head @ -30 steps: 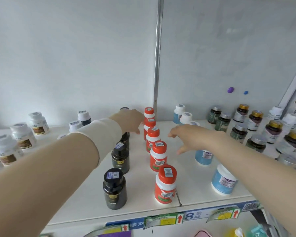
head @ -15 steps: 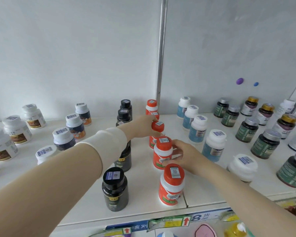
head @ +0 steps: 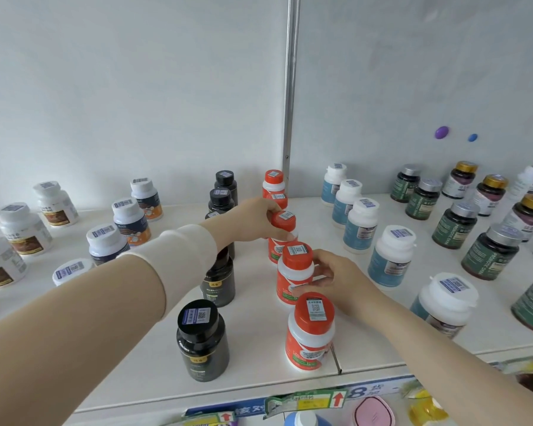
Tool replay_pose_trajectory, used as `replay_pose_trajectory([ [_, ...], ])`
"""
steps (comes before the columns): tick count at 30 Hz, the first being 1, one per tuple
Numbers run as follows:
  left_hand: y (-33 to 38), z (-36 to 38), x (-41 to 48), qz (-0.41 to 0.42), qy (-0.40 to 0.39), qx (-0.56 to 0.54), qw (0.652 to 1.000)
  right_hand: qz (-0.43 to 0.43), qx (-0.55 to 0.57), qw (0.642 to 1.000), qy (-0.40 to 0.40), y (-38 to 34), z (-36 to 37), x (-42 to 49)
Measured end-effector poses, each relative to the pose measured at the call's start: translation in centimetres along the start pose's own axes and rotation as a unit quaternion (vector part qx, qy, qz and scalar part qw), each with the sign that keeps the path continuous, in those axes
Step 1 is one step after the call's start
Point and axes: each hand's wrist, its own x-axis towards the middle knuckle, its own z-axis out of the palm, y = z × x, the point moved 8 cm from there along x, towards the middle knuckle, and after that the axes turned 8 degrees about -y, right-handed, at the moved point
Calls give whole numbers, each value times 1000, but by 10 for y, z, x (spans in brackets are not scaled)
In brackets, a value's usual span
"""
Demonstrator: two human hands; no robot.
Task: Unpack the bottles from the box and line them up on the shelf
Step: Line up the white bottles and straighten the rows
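Mid-frame, our left hand (head: pixel 253 221) pinched one red bottle (head: pixel 285 221). Our right hand (head: pixel 342 281) gripped the nearer red bottle (head: pixel 294 272).

A metal post (head: pixel 290 87) ran up the grey wall (head: pixel 413 72) facing me. To its right a purple magnet (head: pixel 441 132) and a smaller blue magnet (head: pixel 472 137) sat near each other on the wall, not touching. Along the front edge of the shelf (head: pixel 256 348) hung price tags (head: pixel 305 402) with red arrows. Below them I saw a pink thing (head: pixel 372 412) and a yellow thing (head: pixel 426 408).

Left hand (head: pixel 253 222) and right hand (head: pixel 345 281) reach forward, fingers (head: pixel 322 265) curled.
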Motion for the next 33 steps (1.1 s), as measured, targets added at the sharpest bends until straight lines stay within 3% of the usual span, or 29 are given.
replay_pose_trajectory([
  [11, 2, 2, -5, 2, 2, 25, 1000, 1, -17, 1000, -1, 0, 2, 1],
  [18, 13, -3, -18, -19, -22, 91, 995, 6, -82, 994, -65, -20, -9, -4],
  [23, 22, -53, -49, -26, 42, 135, 990, -28, -140, 989, -34, -79, -42, -15],
  [28, 2, -91, -91, -58, 57, 255, 964, -45, -305, 951, -6, -139, -39, -6],
  [33, -47, -101, -114, -97, 35, 391, 915, -20, -523, 852, -10, -168, 0, 10],
])
